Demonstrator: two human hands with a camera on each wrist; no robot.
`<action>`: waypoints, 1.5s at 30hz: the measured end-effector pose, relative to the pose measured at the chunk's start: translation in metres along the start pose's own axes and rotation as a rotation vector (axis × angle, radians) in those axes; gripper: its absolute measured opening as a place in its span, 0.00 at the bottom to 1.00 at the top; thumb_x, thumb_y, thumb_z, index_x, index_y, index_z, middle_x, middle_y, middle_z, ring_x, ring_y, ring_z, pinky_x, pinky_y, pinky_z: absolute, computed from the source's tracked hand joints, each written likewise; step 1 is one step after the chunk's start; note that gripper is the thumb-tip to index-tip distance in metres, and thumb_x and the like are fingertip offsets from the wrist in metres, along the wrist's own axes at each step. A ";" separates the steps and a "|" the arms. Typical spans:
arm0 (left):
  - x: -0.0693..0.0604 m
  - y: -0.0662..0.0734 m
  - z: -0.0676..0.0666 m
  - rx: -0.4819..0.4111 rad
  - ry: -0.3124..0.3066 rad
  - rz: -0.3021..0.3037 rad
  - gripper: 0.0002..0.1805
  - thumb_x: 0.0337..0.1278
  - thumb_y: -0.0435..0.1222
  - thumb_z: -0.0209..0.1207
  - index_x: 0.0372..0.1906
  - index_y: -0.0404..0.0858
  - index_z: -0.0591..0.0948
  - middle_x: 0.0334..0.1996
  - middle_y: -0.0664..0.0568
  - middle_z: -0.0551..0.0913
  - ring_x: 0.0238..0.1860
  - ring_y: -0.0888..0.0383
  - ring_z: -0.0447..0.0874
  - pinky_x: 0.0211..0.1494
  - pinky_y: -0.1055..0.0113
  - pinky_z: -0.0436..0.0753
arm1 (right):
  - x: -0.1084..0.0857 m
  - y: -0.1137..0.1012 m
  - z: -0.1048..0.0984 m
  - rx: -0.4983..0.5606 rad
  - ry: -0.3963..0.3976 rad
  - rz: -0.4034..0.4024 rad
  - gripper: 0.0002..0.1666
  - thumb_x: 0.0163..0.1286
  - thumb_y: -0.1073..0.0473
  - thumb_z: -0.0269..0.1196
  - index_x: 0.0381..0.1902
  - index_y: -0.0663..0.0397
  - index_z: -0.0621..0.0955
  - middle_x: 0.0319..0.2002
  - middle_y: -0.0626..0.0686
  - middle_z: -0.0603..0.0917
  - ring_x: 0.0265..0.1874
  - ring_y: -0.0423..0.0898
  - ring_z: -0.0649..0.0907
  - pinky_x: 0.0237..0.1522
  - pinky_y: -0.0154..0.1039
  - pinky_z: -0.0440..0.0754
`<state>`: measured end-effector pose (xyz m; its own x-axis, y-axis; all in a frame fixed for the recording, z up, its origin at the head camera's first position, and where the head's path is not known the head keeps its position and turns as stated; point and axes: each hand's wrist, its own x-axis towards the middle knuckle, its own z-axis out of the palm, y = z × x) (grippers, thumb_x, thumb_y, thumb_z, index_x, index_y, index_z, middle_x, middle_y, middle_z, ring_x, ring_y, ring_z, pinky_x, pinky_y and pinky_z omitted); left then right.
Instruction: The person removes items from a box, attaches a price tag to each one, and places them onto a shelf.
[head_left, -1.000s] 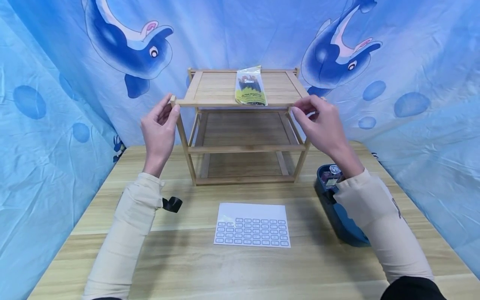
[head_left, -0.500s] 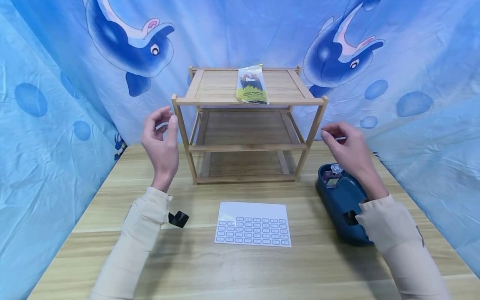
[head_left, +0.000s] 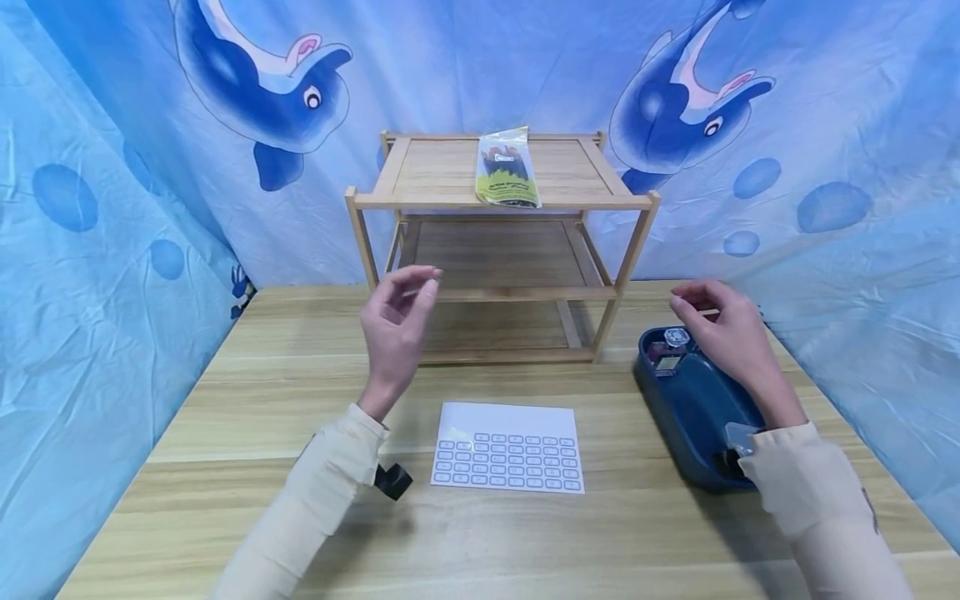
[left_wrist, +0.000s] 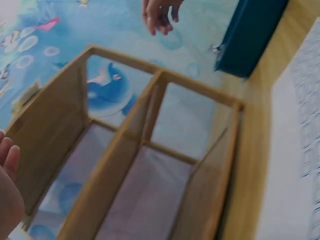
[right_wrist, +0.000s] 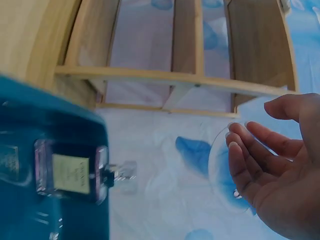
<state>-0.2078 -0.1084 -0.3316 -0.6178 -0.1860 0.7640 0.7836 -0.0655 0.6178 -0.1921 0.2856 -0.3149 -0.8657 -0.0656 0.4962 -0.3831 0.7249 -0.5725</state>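
Note:
A three-tier wooden shelf stands at the back of the table, with a packet of brushes lying on its top board. My left hand hovers before the shelf's left side, fingers loosely bent and holding nothing. My right hand, also holding nothing, is above a dark blue tray on the right. Inside that tray are a perfume bottle, labelled in the right wrist view, and a clear item partly hidden by my sleeve.
A white sheet printed with rows of small boxes lies on the wooden table in front of the shelf. Blue curtains with dolphins hang behind and at both sides.
Both hands have come away from the shelf's top front corners. My left hand has moved down and to the right, my right hand down and outward to above the tray.

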 end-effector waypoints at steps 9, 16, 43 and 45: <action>-0.037 -0.012 0.023 0.023 -0.164 -0.174 0.13 0.67 0.27 0.62 0.53 0.26 0.80 0.49 0.39 0.86 0.48 0.53 0.85 0.53 0.63 0.86 | -0.013 0.024 -0.003 -0.014 -0.043 -0.003 0.17 0.78 0.60 0.61 0.56 0.69 0.81 0.44 0.66 0.85 0.37 0.23 0.75 0.41 0.15 0.71; -0.065 -0.020 0.042 0.025 -0.329 -0.379 0.15 0.69 0.33 0.64 0.56 0.31 0.81 0.51 0.43 0.86 0.50 0.52 0.85 0.57 0.58 0.85 | -0.015 0.038 -0.001 -0.036 -0.055 -0.005 0.16 0.77 0.62 0.63 0.54 0.70 0.82 0.42 0.66 0.86 0.35 0.25 0.76 0.36 0.16 0.72; -0.147 -0.023 0.137 -0.114 -0.558 -0.803 0.16 0.66 0.32 0.66 0.55 0.29 0.83 0.44 0.52 0.88 0.43 0.64 0.87 0.48 0.72 0.85 | -0.008 0.049 -0.008 -0.130 -0.242 0.055 0.18 0.77 0.60 0.63 0.56 0.71 0.79 0.44 0.68 0.85 0.42 0.62 0.84 0.35 0.22 0.73; -0.153 -0.023 0.143 -0.135 -0.555 -0.809 0.16 0.66 0.31 0.66 0.54 0.27 0.83 0.44 0.51 0.88 0.42 0.65 0.86 0.48 0.72 0.84 | -0.007 0.050 -0.008 -0.134 -0.255 0.059 0.18 0.77 0.60 0.63 0.56 0.71 0.79 0.44 0.67 0.85 0.41 0.61 0.84 0.34 0.24 0.75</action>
<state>-0.1407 0.0620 -0.4356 -0.8860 0.4475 0.1216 0.0915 -0.0883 0.9919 -0.2025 0.3278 -0.3417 -0.9447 -0.1790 0.2747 -0.2987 0.8155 -0.4958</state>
